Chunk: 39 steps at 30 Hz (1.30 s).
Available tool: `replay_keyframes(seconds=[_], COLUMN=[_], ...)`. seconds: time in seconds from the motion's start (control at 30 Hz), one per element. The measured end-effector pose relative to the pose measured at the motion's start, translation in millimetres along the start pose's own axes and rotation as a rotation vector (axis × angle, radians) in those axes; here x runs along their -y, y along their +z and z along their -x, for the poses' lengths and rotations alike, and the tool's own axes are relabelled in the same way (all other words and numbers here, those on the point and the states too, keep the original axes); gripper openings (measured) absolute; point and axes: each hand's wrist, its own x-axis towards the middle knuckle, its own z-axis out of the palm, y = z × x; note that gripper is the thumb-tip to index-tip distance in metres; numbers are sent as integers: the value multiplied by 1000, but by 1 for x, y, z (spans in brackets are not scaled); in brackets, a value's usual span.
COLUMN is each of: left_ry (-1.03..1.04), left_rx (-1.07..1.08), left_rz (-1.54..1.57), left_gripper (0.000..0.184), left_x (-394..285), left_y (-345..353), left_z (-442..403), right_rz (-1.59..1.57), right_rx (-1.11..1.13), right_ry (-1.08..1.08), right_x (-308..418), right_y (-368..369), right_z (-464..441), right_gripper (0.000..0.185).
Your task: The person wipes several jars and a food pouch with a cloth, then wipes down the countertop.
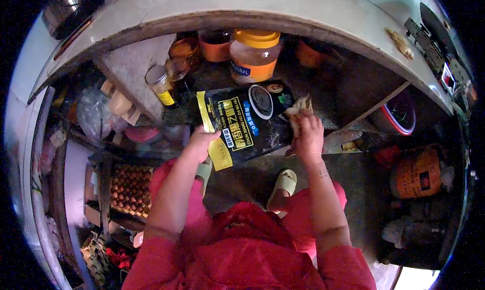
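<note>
My left hand [203,141] grips the yellow end of a black and yellow food bag [235,120], thumb on top. The bag, printed with yellow Chinese characters and a picture of a bowl, is held tilted in front of a low shelf. At its right end my right hand [308,130] is closed on a crumpled, stained rag [301,107]. The rag lies close against the bag; whether they touch is hard to see. Just beyond the bag stand a large plastic jar with an orange lid [255,55] and a small metal-capped jar [161,85].
A worktop [212,2] overhangs the shelf. Trays of brown eggs [130,189] sit at lower left, with plastic bags [98,110] above. On the right are a bucket [399,115] and an orange container [417,173]. My slippered feet [283,186] are on the dark floor.
</note>
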Motion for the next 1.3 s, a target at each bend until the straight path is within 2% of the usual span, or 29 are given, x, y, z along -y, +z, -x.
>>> replay_keyframes(seconds=[0.07,0.13,0.2,0.27,0.33,0.37,0.4,0.47,0.5,0.6,0.63,0.7,0.8,0.83,0.87,0.9,0.93,1.0,1.03,1.07,1.1,1.17,1.2,1.23,1.27,1.3], left_ry=[79,184,198,171,174,173,184,216,238,348,385,432,805,1034,1118,1201,1282,1262,1353,1329,1302,995,849,688,525,271], left_rx=[1,-5,-12,-84,-120,-137,-155,-185,-195,-198,-208,-268,-279,-181,-215,-250,-287,-333,-425,-481,-537,-590,-445,-334,-270,-178], left_rz=[-119,-248,-259,-332,-383,-407,-432,-484,-508,-536,-527,-608,-612,-613,-655,-698,-742,-805,-939,-1011,-1084,-860,-674,-465,-275,-19], left_gripper=[26,26,27,27,27,27,27,27,27,26,25,22,23,29,29,29,30,35,38,44,51,50,49,47,46,49], left_x=[3,9,-3,-6,-4,-4,-5,-7,-7,-5,-5,-16,-15,-20,-29,-37,-41,-37,-37,-38,-39,-37,-31,-24,-18,-20], left_y=[-2,-3,10,15,17,17,19,22,22,15,15,24,23,23,30,40,44,34,33,33,32,41,34,28,21,15], left_z=[-1,-3,9,12,10,8,8,10,11,9,10,23,26,27,32,38,40,22,15,8,2,-7,-14,-20,-26,-30], right_rz=[-282,-722,-1057,-1327,-1314,-1254,-1138,-954,-953,-1250,-1246,-1279,-1340,-1363,-1387,-1374,-1420,-1347,-1263,-1177,-902,-1055,-1128,-1127,-842,-636], right_rx=[-54,-98,-167,-184,-110,118,171,115,225,327,268,241,188,147,105,99,-88,-128,-205,-280,-226,-172,-144,-74,-212,-165], right_ry=[278,589,705,688,660,742,578,369,526,734,662,675,691,685,678,614,478,594,499,402,338,597,728,649,476,398], right_x=[-10,-17,-28,-30,-24,-4,-8,-10,-13,-11,-12,-7,2,4,5,0,-7,-20,-17,-5,-20,-24,-28,-71,-86,-77], right_y=[3,3,4,3,3,-16,4,33,27,0,-4,-14,-27,-27,-26,-23,-4,11,10,-1,8,8,9,46,64,46], right_z=[-2,-7,-11,-15,-21,-28,-22,-19,-22,-29,-27,-22,-14,-12,-11,-9,-6,-4,-8,-20,-20,-25,-28,-19,-15,-18], right_gripper=[36,34,33,33,27,39,56,66,64,57,50,40,35,35,34,31,26,22,21,21,24,22,24,29,33,34])
